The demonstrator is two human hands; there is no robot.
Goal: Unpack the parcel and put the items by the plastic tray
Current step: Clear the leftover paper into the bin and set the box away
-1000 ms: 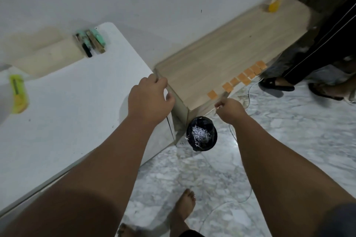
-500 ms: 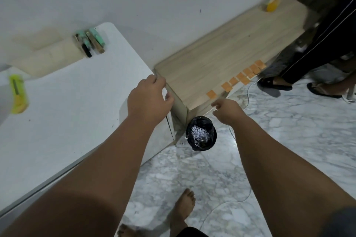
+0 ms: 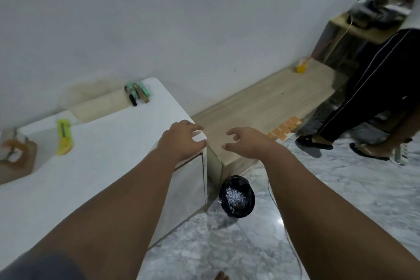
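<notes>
Well left of hands (image 3: 181,141): brown parcel (image 3: 16,161).

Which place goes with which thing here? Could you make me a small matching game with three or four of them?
Things:
1. yellow utility knife
2. black bin
3. orange squares
4. left hand

Places:
A. on the marble floor
B. at the white table's corner
C. along the wooden bench's front edge
D. lying on the white table

Pairs: 1-D, 2-A, 3-C, 4-B
</notes>
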